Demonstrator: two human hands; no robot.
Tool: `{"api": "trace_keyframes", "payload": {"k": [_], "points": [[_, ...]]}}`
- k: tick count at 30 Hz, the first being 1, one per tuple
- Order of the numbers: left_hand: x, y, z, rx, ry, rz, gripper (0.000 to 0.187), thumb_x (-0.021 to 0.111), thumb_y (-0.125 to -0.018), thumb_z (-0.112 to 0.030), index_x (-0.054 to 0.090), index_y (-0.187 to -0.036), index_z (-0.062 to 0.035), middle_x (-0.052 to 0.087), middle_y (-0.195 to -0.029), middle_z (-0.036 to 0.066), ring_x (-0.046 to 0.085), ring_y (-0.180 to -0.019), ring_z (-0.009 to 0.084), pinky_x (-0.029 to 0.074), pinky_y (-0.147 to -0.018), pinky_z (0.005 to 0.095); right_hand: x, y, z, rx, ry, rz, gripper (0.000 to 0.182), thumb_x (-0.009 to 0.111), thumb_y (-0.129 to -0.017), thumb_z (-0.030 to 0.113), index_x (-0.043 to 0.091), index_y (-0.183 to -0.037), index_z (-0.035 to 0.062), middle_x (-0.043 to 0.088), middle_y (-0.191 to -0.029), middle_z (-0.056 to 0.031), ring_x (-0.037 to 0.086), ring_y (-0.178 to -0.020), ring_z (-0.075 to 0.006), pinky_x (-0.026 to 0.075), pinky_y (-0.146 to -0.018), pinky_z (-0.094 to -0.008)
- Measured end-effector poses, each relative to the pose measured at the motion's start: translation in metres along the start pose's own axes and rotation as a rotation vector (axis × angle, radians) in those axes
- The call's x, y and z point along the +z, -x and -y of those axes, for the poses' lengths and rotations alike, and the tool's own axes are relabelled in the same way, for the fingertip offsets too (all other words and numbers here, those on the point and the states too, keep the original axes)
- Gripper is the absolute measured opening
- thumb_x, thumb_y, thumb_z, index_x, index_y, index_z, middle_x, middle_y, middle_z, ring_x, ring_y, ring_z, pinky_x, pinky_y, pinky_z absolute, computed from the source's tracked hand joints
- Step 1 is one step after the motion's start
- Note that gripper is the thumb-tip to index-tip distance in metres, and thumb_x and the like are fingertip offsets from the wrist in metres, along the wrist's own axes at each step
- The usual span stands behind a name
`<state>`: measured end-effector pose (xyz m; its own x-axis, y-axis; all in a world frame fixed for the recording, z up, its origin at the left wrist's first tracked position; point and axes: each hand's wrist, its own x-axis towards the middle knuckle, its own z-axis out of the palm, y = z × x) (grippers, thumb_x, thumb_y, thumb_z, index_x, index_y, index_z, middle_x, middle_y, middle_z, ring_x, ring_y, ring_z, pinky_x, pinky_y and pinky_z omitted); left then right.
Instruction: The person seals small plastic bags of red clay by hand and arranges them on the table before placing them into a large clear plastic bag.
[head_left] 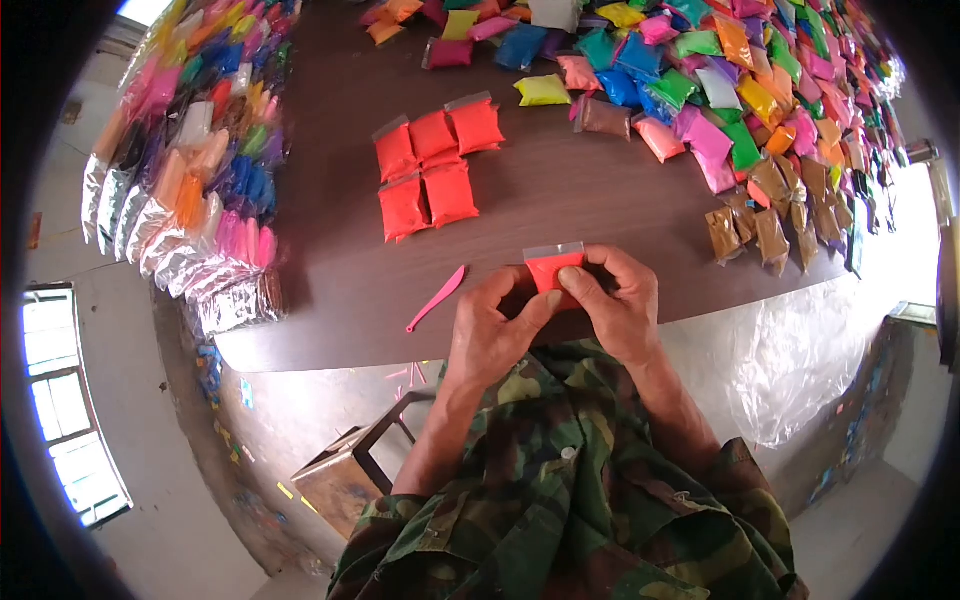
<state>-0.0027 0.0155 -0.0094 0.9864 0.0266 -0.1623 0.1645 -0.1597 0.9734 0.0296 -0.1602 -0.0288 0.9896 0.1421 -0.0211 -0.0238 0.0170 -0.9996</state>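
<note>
Both hands grip one small clear zip bag filled with red material (553, 268), just above the table's near edge. My left hand (497, 325) holds its left side, thumb pressed on the front. On the other side, my right hand (622, 305) has its thumb across the bag's face and its fingers behind. The bag's clear zip strip points away from me; its lower part is hidden by the thumbs. A pink plastic clay knife (437, 299) lies left of my left hand. Farther off, several similar red bags (451, 193) lie grouped in two rows.
Bundles of colourful clear bags (205, 190) are piled along the table's left side. A heap of multicoloured bags (700, 90) covers the far right, with brown bags (772, 238) nearer. A wooden stool (340, 475) stands below; clear plastic sheeting (795, 360) is at right.
</note>
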Motion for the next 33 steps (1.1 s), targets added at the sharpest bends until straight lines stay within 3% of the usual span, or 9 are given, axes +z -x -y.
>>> {"api": "trace_keyframes", "payload": {"k": [10, 13, 16, 22, 25, 28, 33], "points": [[0.001, 0.003, 0.007, 0.085, 0.059, -0.065, 0.019, 0.074, -0.096, -0.008, 0.071, -0.108, 0.0061, 0.074, -0.088, 0.006, 0.065, -0.081, 0.0095, 0.054, -0.074, 0.0276, -0.005, -0.001, 0.000, 0.038, 0.000, 0.143, 0.028, 0.075, -0.099, 0.016, 0.069, -0.120, -0.0025, 0.073, -0.102, -0.0037, 0.065, -0.094, -0.0090, 0.055, -0.083, -0.0279], [0.006, 0.005, 0.004, 0.097, 0.016, -0.068, 0.019, 0.075, -0.096, -0.008, 0.072, -0.108, 0.0051, 0.074, -0.087, 0.005, 0.065, -0.080, 0.0086, 0.053, -0.073, 0.0268, -0.002, 0.000, 0.007, 0.058, -0.070, 0.054, 0.026, 0.074, -0.100, 0.012, 0.068, -0.120, -0.0034, 0.072, -0.103, -0.0034, 0.064, -0.093, -0.0077, 0.054, -0.082, -0.0264], [0.000, 0.005, 0.003, -0.044, 0.052, 0.013, 0.018, 0.076, -0.095, -0.008, 0.072, -0.107, 0.0044, 0.074, -0.084, 0.005, 0.064, -0.078, 0.0075, 0.052, -0.070, 0.0262, 0.000, -0.002, 0.003, 0.044, -0.162, 0.047, 0.026, 0.074, -0.100, 0.010, 0.068, -0.122, -0.0031, 0.072, -0.104, -0.0027, 0.064, -0.095, -0.0066, 0.055, -0.083, -0.0256], [-0.003, 0.008, 0.015, -0.033, 0.077, -0.027, 0.016, 0.077, -0.094, -0.008, 0.072, -0.104, 0.0035, 0.073, -0.081, 0.004, 0.062, -0.074, 0.0068, 0.051, -0.066, 0.0264, -0.001, 0.001, -0.001, 0.022, -0.100, 0.111, 0.029, 0.074, -0.101, 0.013, 0.067, -0.123, -0.0025, 0.072, -0.106, -0.0024, 0.065, -0.095, -0.0077, 0.055, -0.084, -0.0254], [-0.004, 0.008, 0.008, -0.123, 0.096, -0.003, 0.017, 0.078, -0.094, -0.008, 0.072, -0.106, 0.0029, 0.073, -0.082, 0.005, 0.062, -0.074, 0.0068, 0.051, -0.066, 0.0258, 0.000, -0.007, 0.011, 0.051, -0.094, 0.121, 0.030, 0.074, -0.101, 0.015, 0.067, -0.123, -0.0028, 0.072, -0.105, -0.0021, 0.064, -0.093, -0.0077, 0.054, -0.082, -0.0257], [0.001, 0.013, 0.005, 0.087, 0.022, -0.197, 0.021, 0.075, -0.095, -0.005, 0.071, -0.113, 0.0037, 0.070, -0.084, 0.002, 0.060, -0.073, 0.0050, 0.048, -0.063, 0.0228, 0.004, -0.022, 0.017, 0.018, 0.017, 0.098, 0.031, 0.075, -0.100, 0.019, 0.069, -0.121, -0.0029, 0.073, -0.100, -0.0016, 0.064, -0.089, -0.0069, 0.054, -0.079, -0.0267], [-0.029, 0.026, 0.003, 0.135, -0.013, -0.386, 0.020, 0.072, -0.097, -0.004, 0.070, -0.115, 0.0042, 0.068, -0.086, 0.001, 0.058, -0.074, 0.0042, 0.047, -0.064, 0.0213, 0.011, -0.061, 0.020, 0.039, 0.272, 0.067, 0.031, 0.076, -0.099, 0.024, 0.073, -0.113, -0.0032, 0.074, -0.089, -0.0049, 0.064, -0.082, -0.0072, 0.053, -0.073, -0.0287]]}}
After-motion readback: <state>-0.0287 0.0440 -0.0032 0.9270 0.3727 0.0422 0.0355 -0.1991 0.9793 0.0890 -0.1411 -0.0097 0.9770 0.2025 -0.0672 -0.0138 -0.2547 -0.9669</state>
